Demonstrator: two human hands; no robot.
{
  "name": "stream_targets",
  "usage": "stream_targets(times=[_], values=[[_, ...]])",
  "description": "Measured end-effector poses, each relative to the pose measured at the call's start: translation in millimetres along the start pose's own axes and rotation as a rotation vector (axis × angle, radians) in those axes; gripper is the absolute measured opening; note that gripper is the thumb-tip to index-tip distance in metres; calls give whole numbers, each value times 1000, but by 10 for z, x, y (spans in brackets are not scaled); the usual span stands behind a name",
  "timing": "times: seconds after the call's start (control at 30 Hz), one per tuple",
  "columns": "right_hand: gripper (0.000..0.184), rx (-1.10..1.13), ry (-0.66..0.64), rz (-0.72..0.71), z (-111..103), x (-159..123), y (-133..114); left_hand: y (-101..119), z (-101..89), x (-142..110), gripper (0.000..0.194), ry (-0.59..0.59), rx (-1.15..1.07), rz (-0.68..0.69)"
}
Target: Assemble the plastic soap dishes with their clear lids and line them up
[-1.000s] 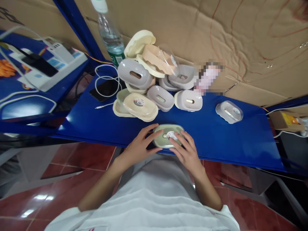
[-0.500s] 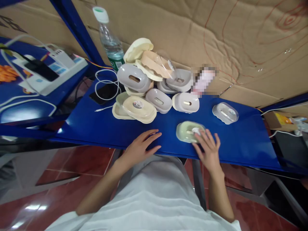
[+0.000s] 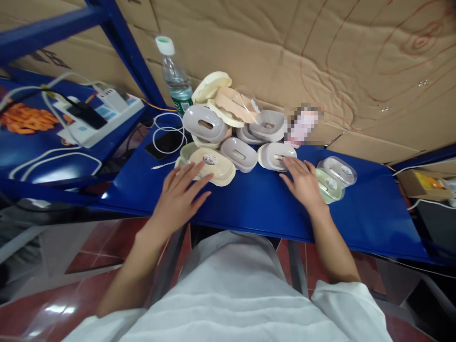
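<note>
My left hand (image 3: 183, 197) is open, its fingers spread over the near edge of a cream oval soap box (image 3: 219, 170); I cannot tell whether they touch it. A pale green box, partly covered, lies behind that one. My right hand (image 3: 302, 183) is open too, fingertips at the front of a small grey-white soap box (image 3: 280, 156). Right of this hand, a green soap box (image 3: 329, 186) with a clear lid lies against another clear-lidded whitish box (image 3: 338, 171). Between the hands, farther back, rests a grey slotted box (image 3: 239, 154).
Behind stand more stacked boxes, among them a peach one (image 3: 237, 104) and a grey slotted one (image 3: 204, 123). A water bottle (image 3: 176, 80) rises at the back left, near a phone (image 3: 164, 145) with a white cable. A power strip (image 3: 103, 118) lies on the left blue surface.
The green soap box has moved right, beside the clear-lidded whitish one, and my right hand has left it for the grey-white box. My left hand has moved left to the cream box.
</note>
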State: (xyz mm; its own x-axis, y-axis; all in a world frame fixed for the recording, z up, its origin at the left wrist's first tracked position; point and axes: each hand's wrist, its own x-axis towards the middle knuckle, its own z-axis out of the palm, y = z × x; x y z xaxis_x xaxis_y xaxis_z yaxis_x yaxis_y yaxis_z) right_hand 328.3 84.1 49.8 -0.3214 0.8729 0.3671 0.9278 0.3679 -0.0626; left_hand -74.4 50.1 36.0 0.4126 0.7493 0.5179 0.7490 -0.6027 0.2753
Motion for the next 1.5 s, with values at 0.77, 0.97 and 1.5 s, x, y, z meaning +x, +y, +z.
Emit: stream_targets(times=[0.77,0.97,1.5], values=[[33,236,18,-210,-85,-941,-936,-147,38,295,37,103,-59,-88],[35,338,-51,-321,-70,-715,-1131,-74,7,339,34,86,-126,-122],[45,271,-150,-248,51,42,-1251,-184,71,352,25,253,-126,-103]])
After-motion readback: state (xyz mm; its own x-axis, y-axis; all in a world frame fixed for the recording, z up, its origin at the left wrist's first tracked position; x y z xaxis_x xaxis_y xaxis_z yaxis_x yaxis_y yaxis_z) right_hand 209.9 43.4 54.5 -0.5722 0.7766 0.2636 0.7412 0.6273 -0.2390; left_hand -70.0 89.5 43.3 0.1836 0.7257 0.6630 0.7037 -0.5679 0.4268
